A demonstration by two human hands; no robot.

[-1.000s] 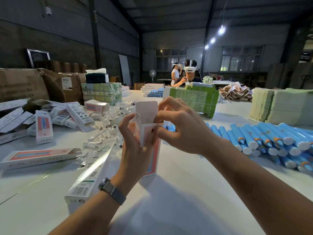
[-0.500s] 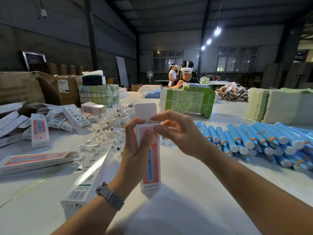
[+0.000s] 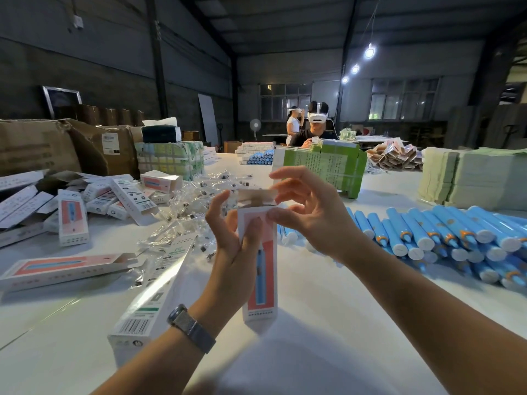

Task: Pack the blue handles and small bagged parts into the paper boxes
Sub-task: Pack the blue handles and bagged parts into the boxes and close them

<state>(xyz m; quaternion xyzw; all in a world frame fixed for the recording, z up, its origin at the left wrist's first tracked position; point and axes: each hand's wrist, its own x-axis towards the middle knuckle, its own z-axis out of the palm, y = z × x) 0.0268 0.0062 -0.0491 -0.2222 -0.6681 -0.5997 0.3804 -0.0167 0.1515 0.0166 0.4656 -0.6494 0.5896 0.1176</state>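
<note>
Now, from the head view, the left hand (image 3: 232, 252) is gripping an upright paper box (image 3: 261, 269) just above the white counter (image 3: 328, 309), thumb pressing on the box's front near its top and the other fingers partly spread behind its left edge. The right hand (image 3: 310, 220) is working at the box's top, its thumb and forefinger pinching the top flap (image 3: 258, 195), which is bending over the opening. Off to the right, a heap of blue handles (image 3: 445, 238) is lying on the counter, well clear of both hands. Behind the left hand, small bagged parts (image 3: 188, 212) are lying in a loose clear pile, and another box (image 3: 151, 297) is lying just beside the left wrist.
</note>
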